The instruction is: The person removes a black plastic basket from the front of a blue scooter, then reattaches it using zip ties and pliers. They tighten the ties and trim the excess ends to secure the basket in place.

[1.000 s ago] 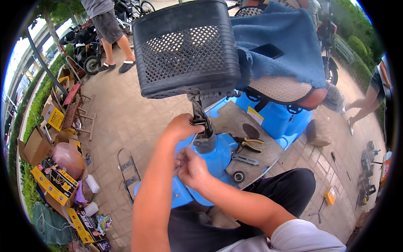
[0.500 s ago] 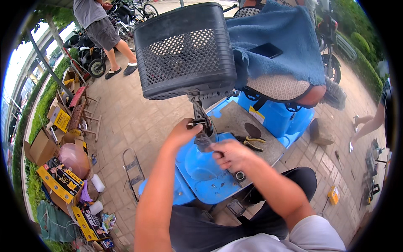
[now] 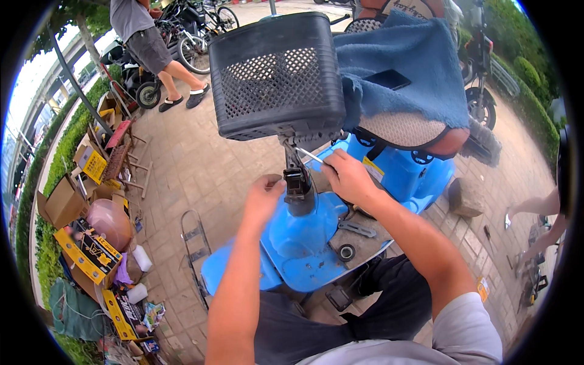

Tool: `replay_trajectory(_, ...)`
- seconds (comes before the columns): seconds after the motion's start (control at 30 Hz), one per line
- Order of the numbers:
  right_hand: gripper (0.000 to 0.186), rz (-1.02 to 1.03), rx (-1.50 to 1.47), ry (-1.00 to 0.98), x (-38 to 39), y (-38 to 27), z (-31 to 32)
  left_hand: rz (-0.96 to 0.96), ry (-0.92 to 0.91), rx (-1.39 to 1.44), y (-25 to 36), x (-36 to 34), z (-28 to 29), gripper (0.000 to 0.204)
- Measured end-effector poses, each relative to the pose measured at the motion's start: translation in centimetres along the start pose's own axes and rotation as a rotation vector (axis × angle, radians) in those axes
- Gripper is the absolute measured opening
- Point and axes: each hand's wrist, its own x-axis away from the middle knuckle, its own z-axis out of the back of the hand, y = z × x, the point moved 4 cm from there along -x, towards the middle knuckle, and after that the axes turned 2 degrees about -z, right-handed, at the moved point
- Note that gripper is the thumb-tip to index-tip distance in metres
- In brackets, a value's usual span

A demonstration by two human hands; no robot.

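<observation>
My right hand [image 3: 347,176] is closed on a slim silver tool [image 3: 308,154], angled toward the steering column below a black mesh basket [image 3: 275,82]. My left hand [image 3: 263,193] is curled at the left of a black bracket [image 3: 294,182] on that column; what its fingers hold, if anything, is hidden. The column rises from a blue plastic scooter body [image 3: 294,246]. On the dusty deck [image 3: 374,240] lie a grey metal tool [image 3: 356,229] and a black ring [image 3: 345,253]; my right forearm partly covers the deck.
The seat [image 3: 404,129] carries a blue towel [image 3: 398,52] and black phone [image 3: 388,79]. Cardboard boxes [image 3: 68,207] line the left edge. A stone block [image 3: 465,198] sits at right. One person [image 3: 140,36] stands upper left near parked bikes; another person's leg [image 3: 535,204] shows at right.
My right hand has moved up from low beside the column to its upper part, with the silver tool now visible. My left hand has shifted slightly left of the bracket.
</observation>
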Motion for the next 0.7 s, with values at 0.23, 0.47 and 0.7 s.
replay_trajectory(0.23, 0.013, -0.041, -0.354, -0.096, -2.7, -3.2, -2.0, -0.216, -0.034, 0.548, 6.0, 0.1, 0.7, 0.047)
replay_trajectory(0.47, 0.013, 0.044, -0.118, -0.103, -3.4, -3.0, -4.1, -0.305, -0.059, 0.225, 9.2, -0.9, 1.3, 0.047)
replay_trajectory(0.7, 0.014, 0.058, -0.151, -0.186, -4.2, -2.9, -4.8, -0.321, -0.103, 0.141, 9.9, -1.7, 0.5, 0.043)
